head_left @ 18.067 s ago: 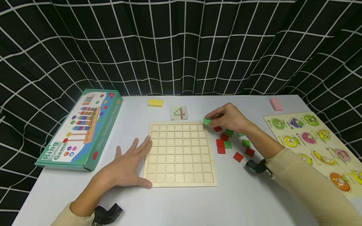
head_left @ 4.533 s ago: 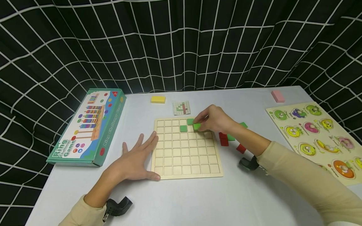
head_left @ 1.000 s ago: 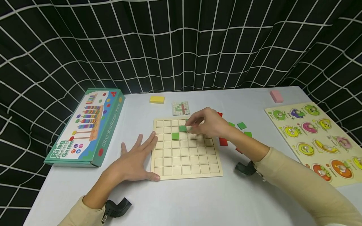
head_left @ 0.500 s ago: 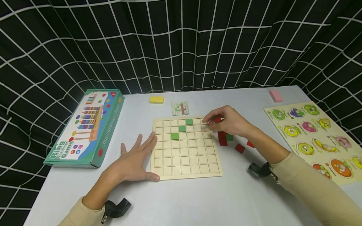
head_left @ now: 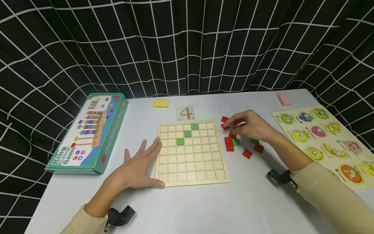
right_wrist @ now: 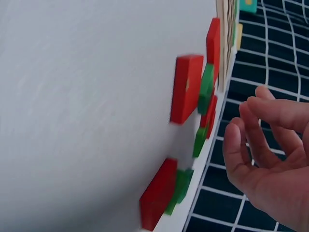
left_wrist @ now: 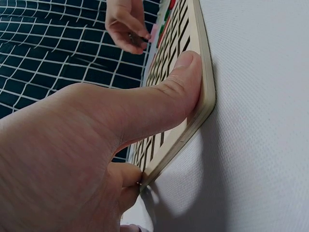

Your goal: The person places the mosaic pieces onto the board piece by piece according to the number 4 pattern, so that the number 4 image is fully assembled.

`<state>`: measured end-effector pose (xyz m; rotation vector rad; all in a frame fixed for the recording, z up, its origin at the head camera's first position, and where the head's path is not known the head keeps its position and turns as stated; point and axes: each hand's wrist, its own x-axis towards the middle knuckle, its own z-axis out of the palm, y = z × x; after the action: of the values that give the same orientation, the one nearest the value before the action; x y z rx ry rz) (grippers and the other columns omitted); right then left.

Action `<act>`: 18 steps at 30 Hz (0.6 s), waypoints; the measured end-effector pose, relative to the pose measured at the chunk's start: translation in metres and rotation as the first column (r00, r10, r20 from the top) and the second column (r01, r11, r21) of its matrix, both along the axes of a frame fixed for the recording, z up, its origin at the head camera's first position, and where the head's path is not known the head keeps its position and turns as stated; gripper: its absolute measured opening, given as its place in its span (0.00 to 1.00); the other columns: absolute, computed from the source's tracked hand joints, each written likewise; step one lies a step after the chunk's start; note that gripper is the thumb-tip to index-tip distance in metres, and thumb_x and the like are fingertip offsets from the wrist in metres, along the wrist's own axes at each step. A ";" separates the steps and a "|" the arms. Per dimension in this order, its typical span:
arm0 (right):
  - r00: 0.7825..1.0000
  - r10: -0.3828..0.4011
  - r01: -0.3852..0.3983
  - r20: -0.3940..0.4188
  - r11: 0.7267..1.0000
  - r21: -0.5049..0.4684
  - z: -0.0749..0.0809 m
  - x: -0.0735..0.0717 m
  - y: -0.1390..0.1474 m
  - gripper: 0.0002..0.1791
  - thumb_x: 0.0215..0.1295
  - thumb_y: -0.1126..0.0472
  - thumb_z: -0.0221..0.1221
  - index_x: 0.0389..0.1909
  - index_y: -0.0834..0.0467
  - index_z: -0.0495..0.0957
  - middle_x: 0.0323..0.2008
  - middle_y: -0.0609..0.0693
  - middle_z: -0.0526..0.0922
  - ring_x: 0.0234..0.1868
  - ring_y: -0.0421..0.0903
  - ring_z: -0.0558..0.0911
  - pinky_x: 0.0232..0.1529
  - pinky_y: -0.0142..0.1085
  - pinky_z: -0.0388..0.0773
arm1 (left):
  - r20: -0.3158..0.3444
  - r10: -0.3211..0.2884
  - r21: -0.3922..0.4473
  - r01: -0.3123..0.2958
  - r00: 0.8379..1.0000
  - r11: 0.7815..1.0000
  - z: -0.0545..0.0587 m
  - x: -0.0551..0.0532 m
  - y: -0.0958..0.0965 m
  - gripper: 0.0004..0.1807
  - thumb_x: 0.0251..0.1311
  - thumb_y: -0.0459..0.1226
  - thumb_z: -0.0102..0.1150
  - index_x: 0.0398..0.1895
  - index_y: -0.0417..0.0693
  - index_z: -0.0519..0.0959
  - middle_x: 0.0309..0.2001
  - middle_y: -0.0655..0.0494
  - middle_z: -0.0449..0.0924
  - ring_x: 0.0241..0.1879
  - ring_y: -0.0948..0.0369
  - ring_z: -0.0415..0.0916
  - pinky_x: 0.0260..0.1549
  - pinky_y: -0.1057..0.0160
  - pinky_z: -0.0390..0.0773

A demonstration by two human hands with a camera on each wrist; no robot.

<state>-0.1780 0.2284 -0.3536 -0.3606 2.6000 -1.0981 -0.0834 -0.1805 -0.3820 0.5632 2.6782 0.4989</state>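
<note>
In the head view a wooden grid board (head_left: 191, 184) lies at the table's middle. Three green square tiles (head_left: 187, 133) sit in its cells on a diagonal. My left hand (head_left: 135, 169) rests at the board's left side with fingers spread; the left wrist view shows the thumb (left_wrist: 176, 94) on the board's corner. Above the loose tiles right of the board hovers my right hand (head_left: 252, 126), its fingers bent loosely, nothing between them in the right wrist view. Red tiles (head_left: 229, 147) lie there among green ones (head_left: 236, 142); the hand hides some.
A small pattern card (head_left: 185, 112) lies behind the board, near a yellow block (head_left: 161, 104). A Ring Challenge Game box (head_left: 87, 133) is at left. A fruit puzzle board (head_left: 318, 131) and a pink block (head_left: 284, 99) are at right. A black gridded cloth (head_left: 187, 48) hangs behind.
Green tiles now lie in three cells of the board, which bore none at first. My right hand has moved right, off the board to above the loose tiles. The left hand stays at the board.
</note>
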 end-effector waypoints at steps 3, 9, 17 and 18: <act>1.000 0.001 -0.001 -0.012 1.000 0.031 -0.002 -0.001 0.006 0.17 0.64 0.73 0.62 0.51 0.56 0.89 0.52 0.54 0.89 0.56 0.56 0.82 0.50 0.39 0.81 | 0.001 0.000 0.000 0.000 1.000 1.000 0.000 0.000 0.000 0.73 0.42 0.68 0.76 0.86 0.51 0.46 0.87 0.58 0.36 0.83 0.37 0.34 0.59 0.10 0.32; 0.999 0.033 -0.030 -0.040 0.997 0.076 -0.006 -0.004 0.014 0.18 0.62 0.77 0.60 0.46 0.58 0.89 0.49 0.54 0.89 0.53 0.55 0.83 0.48 0.40 0.80 | 0.009 0.001 -0.008 -0.001 1.000 1.000 0.001 0.001 0.001 0.73 0.43 0.68 0.76 0.86 0.52 0.46 0.87 0.59 0.36 0.84 0.37 0.34 0.59 0.10 0.32; 0.998 0.027 -0.021 -0.055 0.993 0.117 -0.011 -0.008 0.018 0.19 0.59 0.79 0.60 0.44 0.57 0.90 0.49 0.57 0.88 0.49 0.55 0.81 0.37 0.35 0.78 | 0.004 0.000 -0.007 0.000 1.000 1.000 -0.001 0.000 0.000 0.73 0.43 0.67 0.76 0.86 0.53 0.45 0.87 0.60 0.36 0.84 0.38 0.33 0.60 0.11 0.31; 0.998 0.026 -0.018 -0.059 0.992 0.123 -0.012 -0.009 0.018 0.19 0.59 0.79 0.61 0.44 0.57 0.90 0.49 0.57 0.88 0.49 0.55 0.80 0.37 0.35 0.79 | 0.003 -0.001 -0.007 0.001 1.000 1.000 -0.001 0.000 0.000 0.73 0.43 0.67 0.76 0.86 0.53 0.45 0.87 0.59 0.36 0.84 0.37 0.33 0.60 0.11 0.31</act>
<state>-0.1868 0.2467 -0.3658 -0.3993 2.6938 -0.9285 -0.0831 -0.1804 -0.3829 0.5610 2.6755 0.4900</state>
